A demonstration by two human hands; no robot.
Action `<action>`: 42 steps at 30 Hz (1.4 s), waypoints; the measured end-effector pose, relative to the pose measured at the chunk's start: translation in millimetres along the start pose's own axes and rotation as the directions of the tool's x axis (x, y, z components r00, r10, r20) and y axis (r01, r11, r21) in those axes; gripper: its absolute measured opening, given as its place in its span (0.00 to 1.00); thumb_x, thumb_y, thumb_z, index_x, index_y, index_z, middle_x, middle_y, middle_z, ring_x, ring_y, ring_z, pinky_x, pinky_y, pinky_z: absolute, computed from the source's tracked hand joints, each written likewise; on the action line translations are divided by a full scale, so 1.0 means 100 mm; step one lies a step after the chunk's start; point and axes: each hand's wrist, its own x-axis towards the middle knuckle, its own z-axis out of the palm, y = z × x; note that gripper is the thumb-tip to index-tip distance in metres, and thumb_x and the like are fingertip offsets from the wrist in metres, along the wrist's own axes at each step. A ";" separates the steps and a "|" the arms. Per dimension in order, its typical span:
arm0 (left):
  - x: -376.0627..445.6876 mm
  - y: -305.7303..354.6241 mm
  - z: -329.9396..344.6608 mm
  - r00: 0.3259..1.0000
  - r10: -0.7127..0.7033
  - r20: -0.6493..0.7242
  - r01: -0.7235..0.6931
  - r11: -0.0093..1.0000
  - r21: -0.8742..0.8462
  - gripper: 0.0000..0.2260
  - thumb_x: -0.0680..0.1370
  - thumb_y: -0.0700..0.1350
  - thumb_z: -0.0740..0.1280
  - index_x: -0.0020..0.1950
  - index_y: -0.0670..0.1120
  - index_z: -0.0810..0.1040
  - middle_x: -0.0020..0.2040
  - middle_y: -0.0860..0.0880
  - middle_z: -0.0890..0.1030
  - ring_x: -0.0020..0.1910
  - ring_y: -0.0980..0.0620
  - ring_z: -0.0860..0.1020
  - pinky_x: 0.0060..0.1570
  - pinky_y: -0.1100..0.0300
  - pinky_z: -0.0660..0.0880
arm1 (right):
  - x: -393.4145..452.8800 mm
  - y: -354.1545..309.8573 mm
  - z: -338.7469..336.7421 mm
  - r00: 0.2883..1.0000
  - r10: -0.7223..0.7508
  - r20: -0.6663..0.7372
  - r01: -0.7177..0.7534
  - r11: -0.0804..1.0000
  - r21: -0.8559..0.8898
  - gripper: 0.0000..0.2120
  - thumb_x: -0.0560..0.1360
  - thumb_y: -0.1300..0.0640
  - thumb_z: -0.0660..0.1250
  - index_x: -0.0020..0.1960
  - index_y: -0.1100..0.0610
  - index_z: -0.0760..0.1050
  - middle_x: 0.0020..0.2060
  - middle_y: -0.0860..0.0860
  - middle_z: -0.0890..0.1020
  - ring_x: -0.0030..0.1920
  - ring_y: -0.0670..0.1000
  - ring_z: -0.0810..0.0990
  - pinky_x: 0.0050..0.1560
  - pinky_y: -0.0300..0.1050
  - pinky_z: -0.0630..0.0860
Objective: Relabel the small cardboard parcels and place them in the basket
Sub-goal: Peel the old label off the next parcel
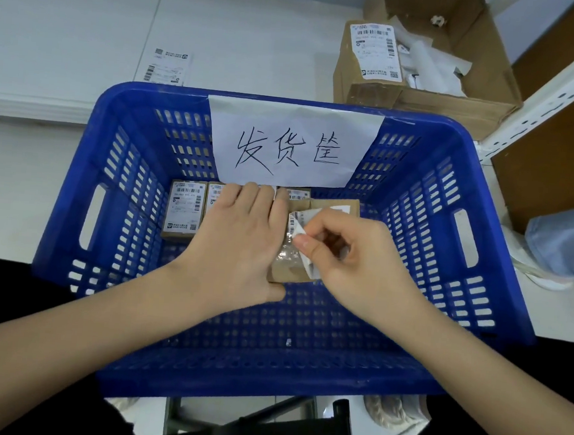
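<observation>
Presently, labelled parcels sit at basket's eleven o'clock; left hand steadies another parcel, fingers flat, while right hand pinches its label, half-peeled.

Both bare forearms reach forward from the bottom corners and converge toward the middle. The left hand lies palm down, its fingers straight and close together, pointing away from the person, the thumb stretched out low toward the right. The right hand sits just beside it, back upward, fingers curled inward, thumb and forefinger pinched together at their tips toward the left hand.
</observation>
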 end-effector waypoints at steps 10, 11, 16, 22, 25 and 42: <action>0.07 -0.02 -0.05 0.994 -0.008 -0.113 -0.012 0.984 -0.176 0.43 0.60 0.65 0.58 0.63 0.33 0.72 0.49 0.40 0.76 0.45 0.41 0.74 0.48 0.51 0.64 | 0.09 -0.06 -0.31 0.985 0.154 -0.072 -0.123 0.936 0.329 0.08 0.75 0.65 0.67 0.37 0.63 0.76 0.34 0.60 0.77 0.36 0.53 0.75 0.35 0.42 0.77; 0.08 -0.02 -0.05 0.992 -0.006 -0.126 -0.018 0.981 -0.193 0.43 0.60 0.64 0.58 0.63 0.33 0.72 0.49 0.40 0.76 0.45 0.41 0.75 0.49 0.51 0.64 | 0.09 -0.06 -0.33 0.983 0.166 -0.075 -0.128 0.924 0.359 0.08 0.75 0.66 0.67 0.37 0.63 0.76 0.34 0.60 0.76 0.36 0.53 0.75 0.34 0.41 0.77; 0.09 -0.06 -0.05 0.983 0.006 -0.182 -0.056 0.960 -0.273 0.41 0.61 0.62 0.61 0.63 0.34 0.72 0.51 0.41 0.76 0.47 0.42 0.74 0.49 0.52 0.64 | 0.06 -0.08 -0.36 0.981 0.183 -0.064 -0.129 0.862 0.490 0.09 0.74 0.66 0.67 0.36 0.62 0.76 0.29 0.52 0.76 0.30 0.44 0.74 0.31 0.33 0.72; 0.08 -0.11 -0.07 0.976 0.001 -0.219 -0.078 0.935 -0.346 0.41 0.59 0.61 0.64 0.64 0.35 0.72 0.51 0.42 0.76 0.48 0.45 0.71 0.50 0.55 0.62 | 0.03 -0.10 -0.39 0.980 0.188 -0.065 -0.108 0.777 0.620 0.05 0.69 0.60 0.68 0.34 0.58 0.77 0.29 0.49 0.79 0.32 0.44 0.76 0.34 0.34 0.73; 0.07 -0.15 -0.07 0.975 -0.005 -0.220 -0.077 0.929 -0.361 0.41 0.59 0.62 0.64 0.64 0.35 0.71 0.52 0.42 0.76 0.50 0.47 0.70 0.50 0.56 0.62 | 0.03 -0.10 -0.41 0.981 0.188 -0.049 -0.110 0.743 0.660 0.05 0.69 0.59 0.66 0.35 0.58 0.76 0.29 0.49 0.78 0.30 0.45 0.75 0.32 0.35 0.71; 0.04 -0.33 -0.15 0.981 -0.046 -0.187 -0.005 0.965 -0.262 0.41 0.58 0.64 0.62 0.63 0.38 0.70 0.51 0.43 0.75 0.48 0.45 0.70 0.49 0.54 0.63 | 0.22 -0.03 -0.80 0.968 0.234 -0.086 -0.193 0.921 0.337 0.05 0.75 0.61 0.67 0.42 0.57 0.81 0.36 0.50 0.81 0.40 0.48 0.77 0.41 0.39 0.74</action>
